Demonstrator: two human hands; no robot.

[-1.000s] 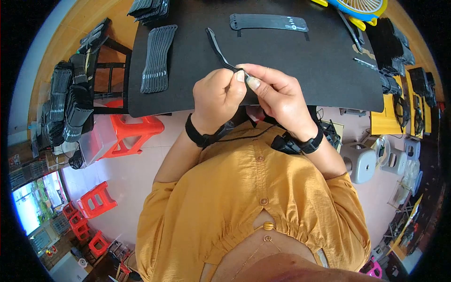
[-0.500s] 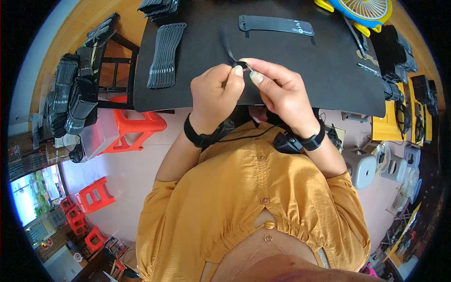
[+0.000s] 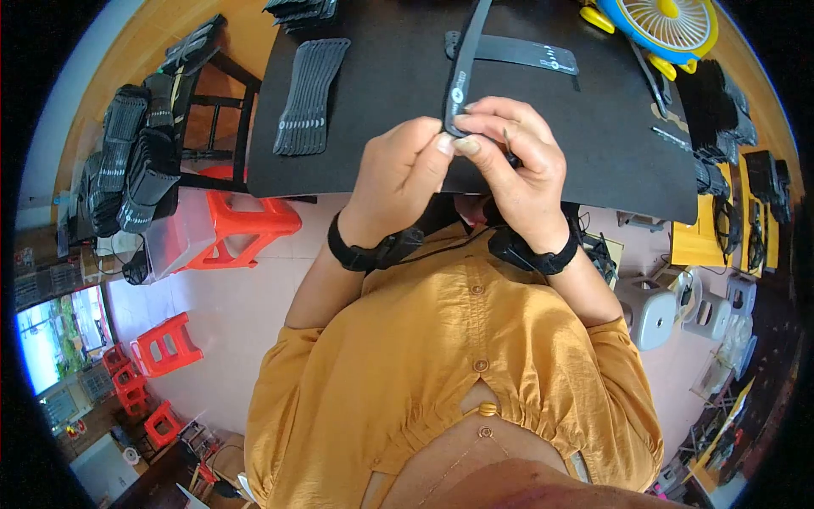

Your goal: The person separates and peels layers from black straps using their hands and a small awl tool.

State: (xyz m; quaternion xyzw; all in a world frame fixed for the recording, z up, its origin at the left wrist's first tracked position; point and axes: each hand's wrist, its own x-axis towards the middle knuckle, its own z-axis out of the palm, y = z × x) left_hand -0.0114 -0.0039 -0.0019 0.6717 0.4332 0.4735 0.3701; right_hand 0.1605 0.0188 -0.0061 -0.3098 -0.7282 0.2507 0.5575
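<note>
Both hands meet over the table's near edge, with a black strap (image 3: pixel 463 72) between them. The strap carries small white print and stands up away from me, its near end at my fingertips. My left hand (image 3: pixel 404 163) is closed, thumb and forefinger pinching that end. The thumb and fingers of my right hand (image 3: pixel 519 161) press on the same end from the other side. A small dark, thin item (image 3: pixel 510 151) shows among the right fingers; its kind is unclear. Behind the raised strap lies a flat black strap (image 3: pixel 526 53) with white print.
On the black table (image 3: pixel 381 93) a fanned stack of straps (image 3: pixel 312 97) lies to the left. A blue and yellow fan (image 3: pixel 666 25) stands at the back right. Bundled straps (image 3: pixel 123 140) hang together at the far left. A red stool (image 3: pixel 246 229) and a grey stool (image 3: pixel 649 310) flank me.
The strap has come up into clear view, extending away from my hands. My right fingers have shifted onto its near end and curled differently. The view has moved slightly.
</note>
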